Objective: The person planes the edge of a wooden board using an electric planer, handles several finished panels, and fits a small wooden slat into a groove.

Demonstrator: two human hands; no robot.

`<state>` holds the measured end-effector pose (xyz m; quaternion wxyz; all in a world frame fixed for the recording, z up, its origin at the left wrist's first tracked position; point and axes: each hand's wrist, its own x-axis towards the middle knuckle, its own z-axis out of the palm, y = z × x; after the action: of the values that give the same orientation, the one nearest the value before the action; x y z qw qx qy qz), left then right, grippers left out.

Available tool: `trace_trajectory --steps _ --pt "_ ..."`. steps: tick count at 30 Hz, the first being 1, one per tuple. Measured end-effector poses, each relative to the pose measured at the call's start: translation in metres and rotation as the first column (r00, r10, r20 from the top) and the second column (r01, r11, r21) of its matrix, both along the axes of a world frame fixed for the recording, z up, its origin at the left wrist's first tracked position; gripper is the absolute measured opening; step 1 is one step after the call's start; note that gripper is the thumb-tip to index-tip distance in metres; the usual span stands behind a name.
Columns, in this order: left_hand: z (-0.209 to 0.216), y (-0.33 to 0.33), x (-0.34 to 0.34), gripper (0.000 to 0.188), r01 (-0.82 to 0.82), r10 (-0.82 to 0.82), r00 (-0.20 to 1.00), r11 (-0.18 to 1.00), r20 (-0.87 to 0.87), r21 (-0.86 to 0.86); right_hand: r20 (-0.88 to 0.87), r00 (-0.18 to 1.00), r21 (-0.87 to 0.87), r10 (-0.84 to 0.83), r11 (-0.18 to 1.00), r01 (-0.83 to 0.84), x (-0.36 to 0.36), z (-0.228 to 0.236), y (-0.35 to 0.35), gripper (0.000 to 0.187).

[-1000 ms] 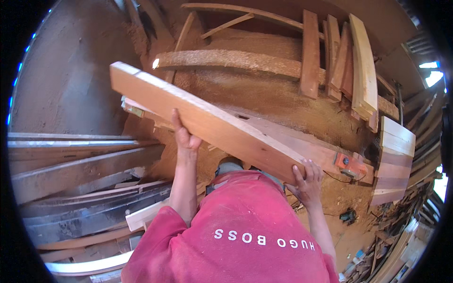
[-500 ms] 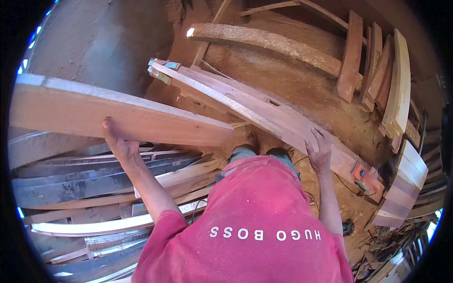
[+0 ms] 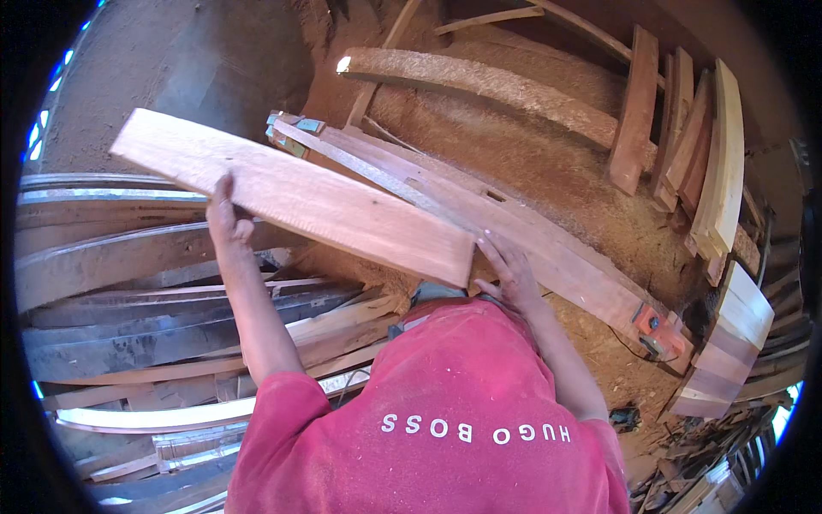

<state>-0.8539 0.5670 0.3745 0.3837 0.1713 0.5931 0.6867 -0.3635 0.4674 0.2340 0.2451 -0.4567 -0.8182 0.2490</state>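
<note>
Left grip (image 3: 229, 221) holds plank (image 3: 300, 190) by its edge, near stacked boards (image 3: 163, 330).

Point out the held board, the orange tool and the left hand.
Held board (image 3: 300, 200): head view, middle of its broad face.
Orange tool (image 3: 658, 334): head view, middle of its body.
Left hand (image 3: 229, 230): head view, middle of the hand.

Floor (image 3: 582, 206): brown, sawdust-coated. Boards (image 3: 163, 321) stacked along its left edge. Curved beam (image 3: 488, 90) across far side, planks (image 3: 726, 154) over its right end. Scrap wood (image 3: 685, 463) heaped at near right corner. Bluish-white daylight (image 3: 36, 141) through gaps, far left; more, lower right.
</note>
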Motion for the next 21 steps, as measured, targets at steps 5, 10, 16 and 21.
trace_trajectory --steps 5,10,16,21 --pt "-0.066 0.029 0.047 0.04 -0.045 0.031 0.997 0.981 -0.074 -0.187 -0.186 0.947 -0.109 -0.264 0.963 0.247 0.023 -0.042 -0.003 0.064" --pt "-0.162 0.059 0.095 0.036 -0.251 -0.008 0.806 0.901 -0.592 -0.353 -0.068 0.965 -0.1 -0.255 0.964 0.248 0.065 -0.04 -0.019 0.051" --pt "-0.185 0.071 0.174 0.088 -0.15 -0.22 0.847 0.773 -0.483 -0.616 0.017 0.94 -0.379 -0.341 0.868 0.322 0.105 -0.042 -0.042 0.042" --pt "-0.194 0.07 0.177 0.082 -0.155 -0.219 0.83 0.793 -0.514 -0.589 0.08 0.94 -0.392 -0.332 0.857 0.336 0.105 -0.045 -0.045 0.04"
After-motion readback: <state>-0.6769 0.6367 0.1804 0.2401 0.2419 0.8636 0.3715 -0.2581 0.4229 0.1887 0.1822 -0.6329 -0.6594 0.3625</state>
